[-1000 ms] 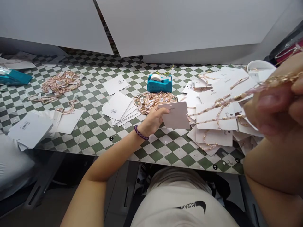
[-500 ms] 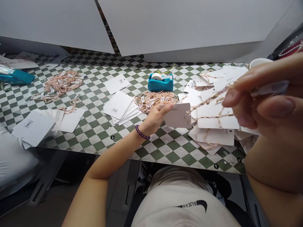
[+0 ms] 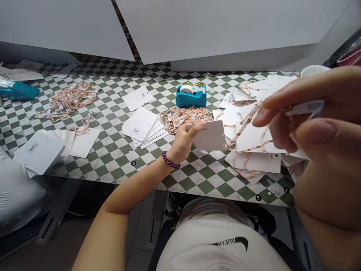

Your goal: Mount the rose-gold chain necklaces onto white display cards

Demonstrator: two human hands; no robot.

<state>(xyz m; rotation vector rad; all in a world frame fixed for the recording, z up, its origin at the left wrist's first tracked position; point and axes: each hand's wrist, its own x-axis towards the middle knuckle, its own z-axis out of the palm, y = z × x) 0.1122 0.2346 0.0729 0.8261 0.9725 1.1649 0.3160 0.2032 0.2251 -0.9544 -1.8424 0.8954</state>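
Jutting rightward from left hand (image 3: 181, 143) — the white card (image 3: 210, 140)

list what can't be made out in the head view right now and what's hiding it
All in the head view:
Lettering on the card in the left hand: too small to read.
Print on the small tag among the right hand's fingers: too small and blurred.
Lower part of the white cup: hidden by the right hand.
Rest of the teal dispenser at far left: cut off by the left edge.
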